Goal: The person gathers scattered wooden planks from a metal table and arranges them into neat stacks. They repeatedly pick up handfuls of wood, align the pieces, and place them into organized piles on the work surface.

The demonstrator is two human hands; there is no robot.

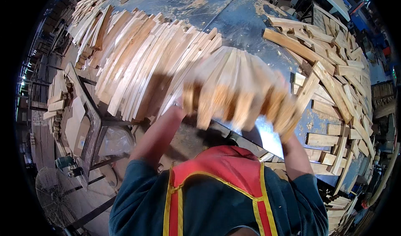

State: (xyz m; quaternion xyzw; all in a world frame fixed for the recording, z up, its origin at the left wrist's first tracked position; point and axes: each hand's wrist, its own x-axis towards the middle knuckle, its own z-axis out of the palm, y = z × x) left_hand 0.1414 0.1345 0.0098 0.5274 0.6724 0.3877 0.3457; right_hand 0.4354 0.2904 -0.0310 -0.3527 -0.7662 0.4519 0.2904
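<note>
A fanned bundle of wooden strips (234, 77) is held up in front of me over the table's near edge, smeared by motion. My left hand (178, 103) grips its left end; the fingers are mostly hidden. At the right end my right hand (288, 140) clasps the bundle, largely covered by the outermost pieces. The strips' cut ends face me, several of them rough and orange-brown. Just left of the bundle, a long row of pale wooden strips (142, 60) lies side by side, close to my left forearm.
A blue-grey table (184, 2) dusted with sawdust extends ahead. Loosely piled wooden pieces (330, 73) cover its right side. More thin strips (96, 6) lie far left. A metal-framed stand (90, 123) and a caged fan (52, 194) stand at my left.
</note>
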